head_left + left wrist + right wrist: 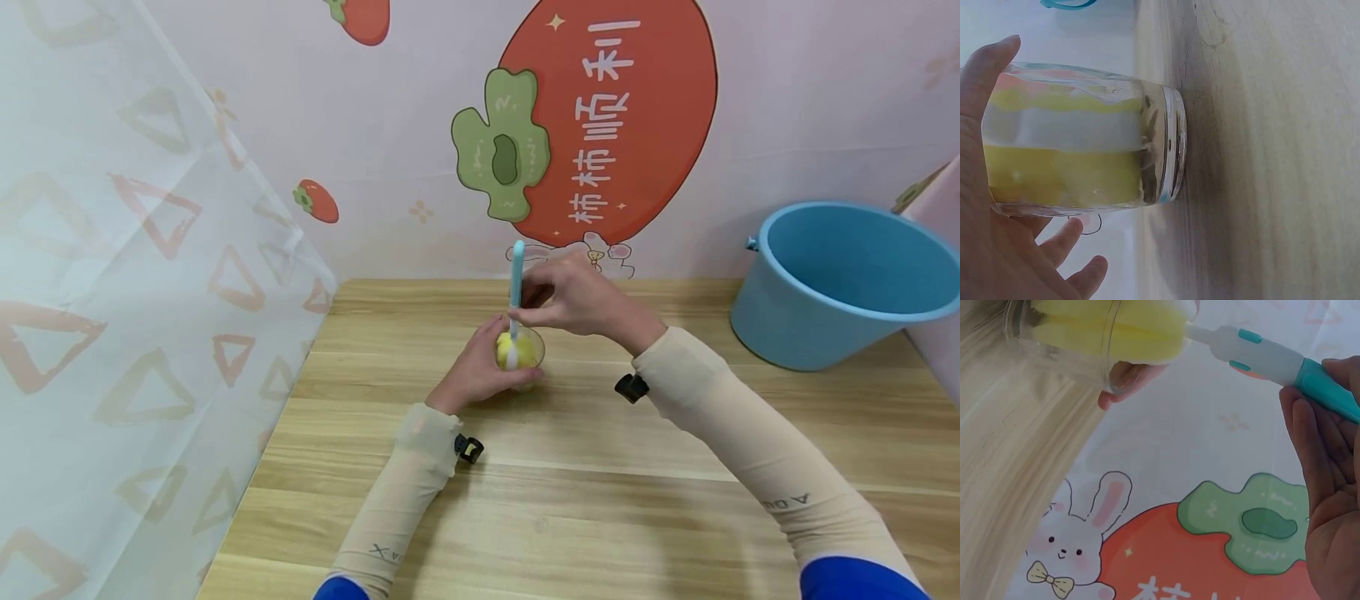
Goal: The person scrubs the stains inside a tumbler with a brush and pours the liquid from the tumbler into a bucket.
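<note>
Brush (1229,345) pinched in right hand (573,292) — glass (1085,140) below it gripped by left hand (480,362)
Hard sideways push — glass could tip.

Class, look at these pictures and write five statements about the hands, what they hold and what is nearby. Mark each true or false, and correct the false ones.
1. The left hand holds a clear glass. True.
2. The yellow sponge head is entirely outside the glass. False: much of it is inside the glass.
3. The right hand grips the sponge brush by its turquoise handle. True.
4. The bucket stands to the left of both hands in the head view. False: it stands to their right.
5. The tabletop has a wood-grain surface. True.
</note>
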